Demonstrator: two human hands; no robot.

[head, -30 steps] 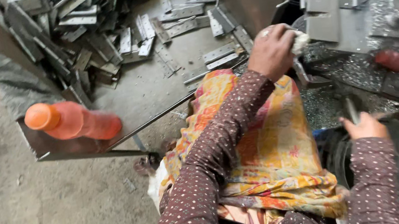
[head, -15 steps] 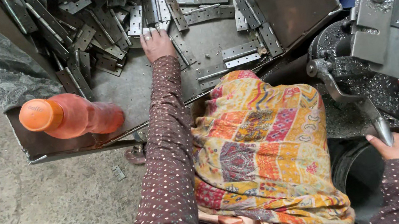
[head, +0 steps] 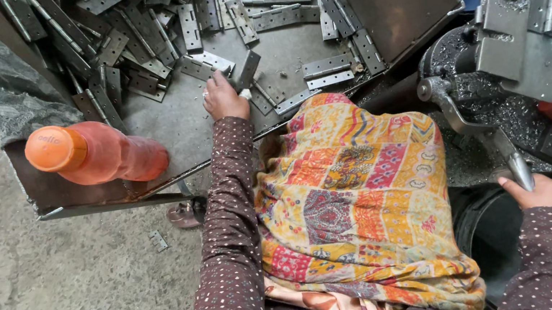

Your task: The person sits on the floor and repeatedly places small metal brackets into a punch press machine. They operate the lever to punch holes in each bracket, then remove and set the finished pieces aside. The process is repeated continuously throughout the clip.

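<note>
The left hand pinched one metal hinge in its fingers, lifting it from the heap in the tray. The right hand gripped the press lever. Lifting just one hinge cleanly, free of its neighbours, seemed best.

head camera, looking steeply down, close overhead

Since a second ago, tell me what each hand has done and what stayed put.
The left hand moved from near the grey metal press machine to the metal tray and closed on a flat grey metal hinge plate. The right hand kept hold of the machine's metal lever handle. The orange plastic bottle and patterned cloth stayed in place.
</note>
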